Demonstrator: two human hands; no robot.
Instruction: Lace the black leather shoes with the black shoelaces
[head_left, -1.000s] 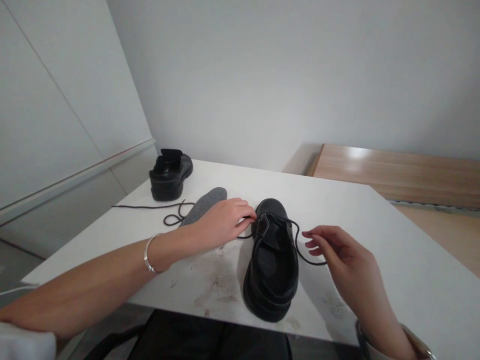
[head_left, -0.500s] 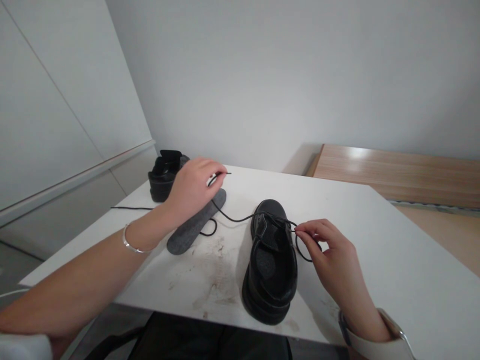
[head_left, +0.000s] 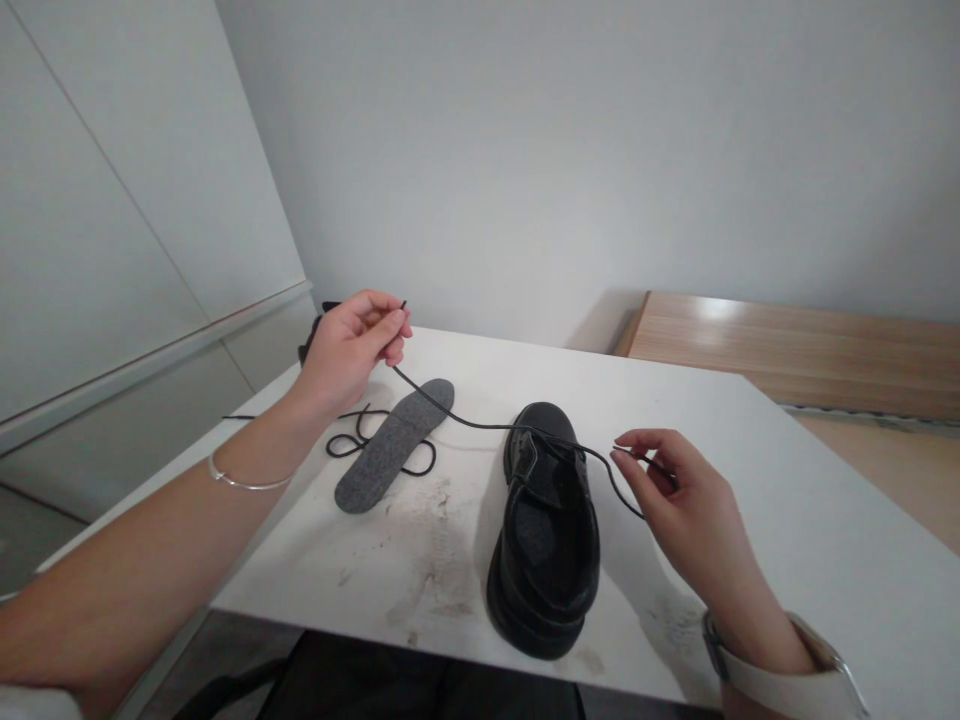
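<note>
A black shoe (head_left: 551,560) stands on the white table with its toe pointing away from me. A thin black shoelace (head_left: 480,425) runs across its upper and out to both sides. Up and to the left, my left hand (head_left: 360,330) pinches one end of the lace, whose tip pokes above the thumb. To the right of the shoe, my right hand (head_left: 667,480) is closed on the other end, with a slack curve of lace hanging below its fingers. Beneath the left stretch of lace lies a grey felt insole (head_left: 394,445).
A second black shoe (head_left: 306,345) is mostly hidden behind my left hand. Another loose black lace (head_left: 345,445) lies curled beside and under the insole. Dirt smudges (head_left: 439,570) mark the table's front part. A wood-grain board (head_left: 795,345) stands beyond the right back edge, against the wall.
My left hand has drawn its lace end further left and up, uncovering the curled lace by the insole. My right hand has moved slightly right, away from the shoe.
</note>
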